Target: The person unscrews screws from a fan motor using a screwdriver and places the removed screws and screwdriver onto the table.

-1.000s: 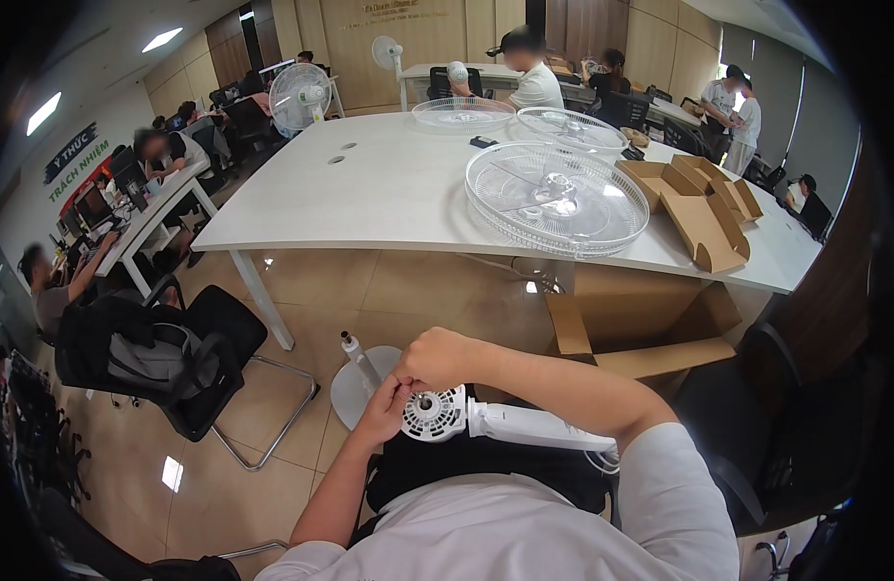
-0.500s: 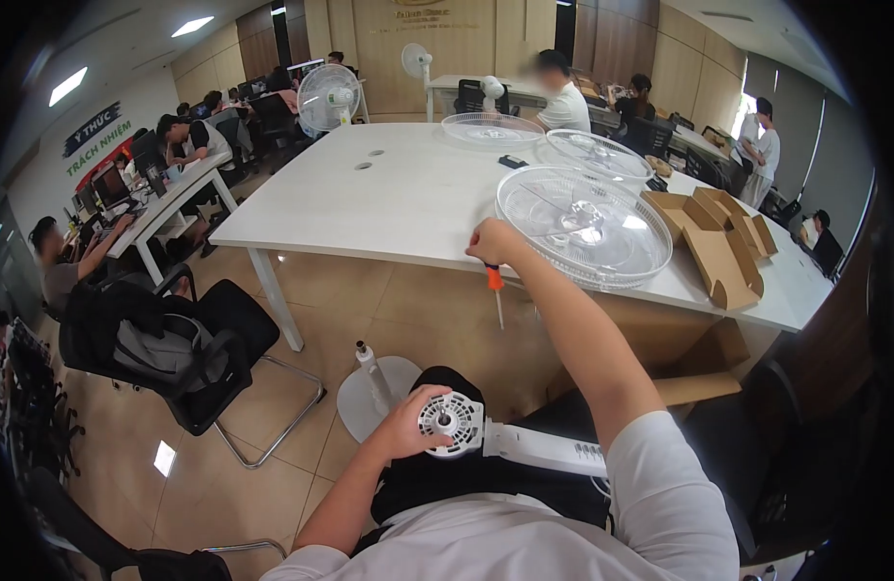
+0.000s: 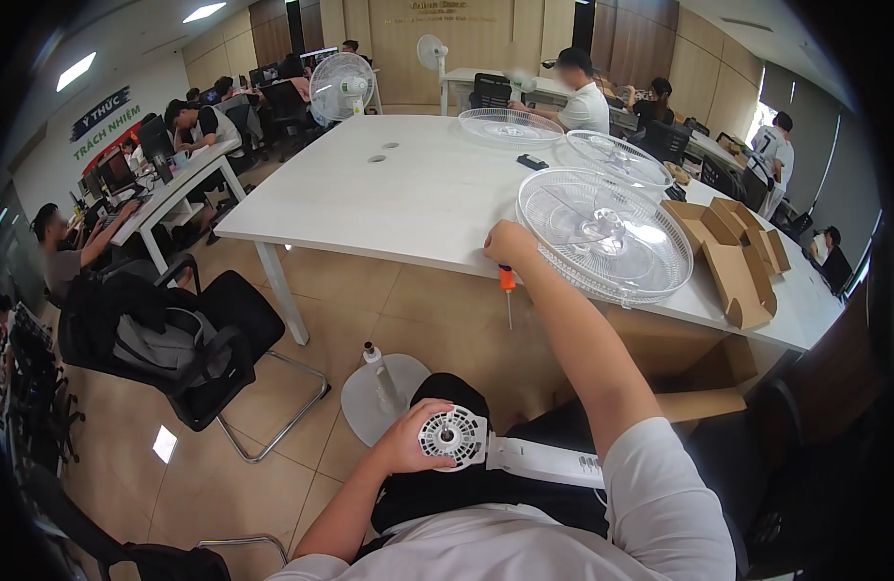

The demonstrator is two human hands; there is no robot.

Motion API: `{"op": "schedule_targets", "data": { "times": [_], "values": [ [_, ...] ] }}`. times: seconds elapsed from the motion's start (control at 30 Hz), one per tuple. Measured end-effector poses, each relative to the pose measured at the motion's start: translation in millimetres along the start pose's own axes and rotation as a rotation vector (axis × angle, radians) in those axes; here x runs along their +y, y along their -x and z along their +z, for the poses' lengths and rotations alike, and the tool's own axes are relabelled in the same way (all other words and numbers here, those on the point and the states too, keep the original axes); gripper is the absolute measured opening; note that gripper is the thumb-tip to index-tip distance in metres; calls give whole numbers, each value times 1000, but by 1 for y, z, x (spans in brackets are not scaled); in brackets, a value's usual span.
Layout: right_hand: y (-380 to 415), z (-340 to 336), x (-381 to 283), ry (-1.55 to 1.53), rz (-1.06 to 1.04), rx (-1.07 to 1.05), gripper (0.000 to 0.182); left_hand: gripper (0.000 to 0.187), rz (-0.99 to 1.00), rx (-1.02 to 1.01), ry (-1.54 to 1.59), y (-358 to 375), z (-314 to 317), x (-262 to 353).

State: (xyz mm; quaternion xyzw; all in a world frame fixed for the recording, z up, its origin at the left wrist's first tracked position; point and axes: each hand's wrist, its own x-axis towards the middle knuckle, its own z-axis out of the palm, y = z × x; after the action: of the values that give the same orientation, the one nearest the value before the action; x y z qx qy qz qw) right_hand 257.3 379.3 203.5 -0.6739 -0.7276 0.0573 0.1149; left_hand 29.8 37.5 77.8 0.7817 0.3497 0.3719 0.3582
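Observation:
My left hand (image 3: pixel 415 441) is wrapped round the side of a white fan motor housing (image 3: pixel 451 438), its shaft pointing up from the slotted front. From the housing a white neck with buttons (image 3: pixel 547 459) runs right across my lap toward my right sleeve. My right hand (image 3: pixel 511 243) is closed on a screwdriver (image 3: pixel 507 281) with an orange and dark handle, its thin shank pointing down just off the table's front edge. Close to that hand lies a clear fan grille (image 3: pixel 605 235) with translucent blades inside it.
Two more clear grilles (image 3: pixel 510 127) (image 3: pixel 618 159) rest farther back on the white table (image 3: pixel 369 208), near a small black object (image 3: pixel 532 162). Opened cardboard packaging (image 3: pixel 728 257) lies at the right. A fan base with a pole (image 3: pixel 385 392) stands on the floor, near a black chair (image 3: pixel 210 339) bearing a bag.
The view has shifted slightly, so the table and grilles appear farther right. My right hand still holds the screwdriver by the table edge; the left still holds the motor housing.

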Motion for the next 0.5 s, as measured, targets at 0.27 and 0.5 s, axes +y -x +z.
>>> {"op": "schedule_targets", "data": {
  "times": [0.27, 0.5],
  "values": [
    [19, -17, -2, -34, -127, 101, 29, 95, -45, 18, 29, 3, -3, 3],
    [184, -73, -44, -672, -536, 171, 20, 106, -103, -20, 36, -2, -8, 13]
  ]
}}
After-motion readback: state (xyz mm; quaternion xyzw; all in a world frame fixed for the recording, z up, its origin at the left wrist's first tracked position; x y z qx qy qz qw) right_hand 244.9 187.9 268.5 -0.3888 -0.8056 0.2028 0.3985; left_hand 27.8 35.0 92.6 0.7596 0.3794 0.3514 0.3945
